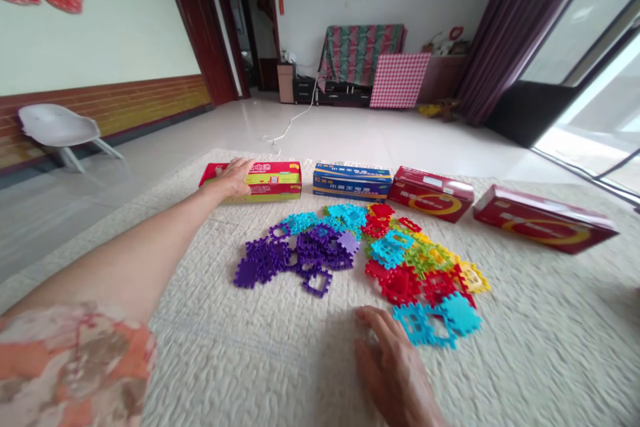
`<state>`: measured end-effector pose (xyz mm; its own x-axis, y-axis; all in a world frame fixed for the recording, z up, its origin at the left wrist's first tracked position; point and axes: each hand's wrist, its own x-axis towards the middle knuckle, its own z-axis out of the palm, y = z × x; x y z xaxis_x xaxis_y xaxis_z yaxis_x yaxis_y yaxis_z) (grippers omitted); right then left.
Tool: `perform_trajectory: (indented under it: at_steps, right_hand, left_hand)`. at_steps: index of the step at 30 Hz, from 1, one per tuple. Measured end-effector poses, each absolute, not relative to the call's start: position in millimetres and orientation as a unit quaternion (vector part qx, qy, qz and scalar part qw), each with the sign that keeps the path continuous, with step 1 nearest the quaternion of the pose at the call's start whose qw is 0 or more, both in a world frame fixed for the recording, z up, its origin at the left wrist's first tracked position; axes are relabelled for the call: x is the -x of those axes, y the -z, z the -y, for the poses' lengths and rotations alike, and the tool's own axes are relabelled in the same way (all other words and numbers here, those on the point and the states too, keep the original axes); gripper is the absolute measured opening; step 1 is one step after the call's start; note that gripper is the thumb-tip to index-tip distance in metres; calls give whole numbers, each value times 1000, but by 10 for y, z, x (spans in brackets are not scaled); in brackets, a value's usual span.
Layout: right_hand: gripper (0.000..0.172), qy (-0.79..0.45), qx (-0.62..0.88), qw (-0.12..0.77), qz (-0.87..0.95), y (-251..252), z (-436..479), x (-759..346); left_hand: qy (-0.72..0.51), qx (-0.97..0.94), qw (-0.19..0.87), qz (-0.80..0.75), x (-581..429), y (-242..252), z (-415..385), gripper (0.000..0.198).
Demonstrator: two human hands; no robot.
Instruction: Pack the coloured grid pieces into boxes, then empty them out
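Note:
My left hand [234, 178] reaches across to a red and yellow battery box [277, 181], its fingers over the top and its thumb against the front. Low in the view, my right hand [393, 363] hovers or rests near the mat, fingers loosely bent and apart, with nothing visible in them. Just beyond it lie light-blue interlocking plastic pieces [440, 321]. Red pieces [400, 285], yellow pieces [473, 276] and green pieces [424, 260] make up the rest of that right-hand pile. A heap of purple pieces [270, 260] is at the left, with more light-blue ones behind.
Right of the held box stand a blue battery box [352, 183] and two dark red boxes [433, 193], in a row on the quilted cream mat [240, 353]. A white chair [60, 127] is at the left wall. A white cable [293, 121] crosses the floor behind.

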<state>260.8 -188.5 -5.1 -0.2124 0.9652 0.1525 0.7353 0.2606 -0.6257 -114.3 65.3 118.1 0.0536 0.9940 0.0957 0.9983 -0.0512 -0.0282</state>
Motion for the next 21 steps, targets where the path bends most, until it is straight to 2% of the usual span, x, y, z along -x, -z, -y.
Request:
perform_trajectory:
  at_steps: [4, 10, 16, 21]
  right_hand:
    - [37, -199, 575, 256, 751, 125, 1887, -2624]
    - [41, -197, 579, 262, 747, 85, 1914, -2600]
    - [40, -209, 580, 260, 743, -8, 1935, -2561]
    - [38, -209, 575, 259, 747, -35, 1918, -2545]
  left_hand:
    - [11, 728, 46, 683, 1081, -1084, -947, 78]
    - [-3, 697, 75, 713, 869, -841, -997, 53]
    - [-6, 690, 106, 716, 660, -786, -761, 68]
    - [-26, 730, 120, 673, 700, -978, -453, 71]
